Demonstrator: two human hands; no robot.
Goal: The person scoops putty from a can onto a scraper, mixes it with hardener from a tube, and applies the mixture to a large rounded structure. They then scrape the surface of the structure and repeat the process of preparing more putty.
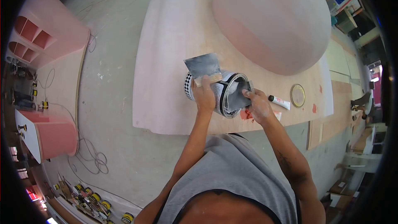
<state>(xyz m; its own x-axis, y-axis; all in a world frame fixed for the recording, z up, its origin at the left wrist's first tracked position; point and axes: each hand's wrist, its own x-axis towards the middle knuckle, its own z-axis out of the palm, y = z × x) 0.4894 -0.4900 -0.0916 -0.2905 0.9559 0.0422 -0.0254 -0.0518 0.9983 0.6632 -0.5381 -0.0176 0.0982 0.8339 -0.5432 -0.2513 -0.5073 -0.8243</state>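
Observation:
A tin of putty (220, 84) lies tilted on its side at the table's near edge, its open mouth facing right, with grey-white filler smeared inside the rim. My left hand (203, 96) grips a grey putty spreader (203, 64) by its pale, wood-like edge and rests against the tin. In my right hand (259, 106) is a second grey spreader (238, 99), its blade at the tin's mouth. Part of that blade is hidden by the rim and my fingers. Just right of this hand lies a white tube with a black cap (280, 102).
A round lid (297, 95) and red smears (247, 115) are on the pinkish work table (166, 99). Behind them rises a large domed form (273, 20). Cables (97, 161) trail over the floor at left, by a pink curved unit (57, 139). Several tins (96, 197) stand lower left.

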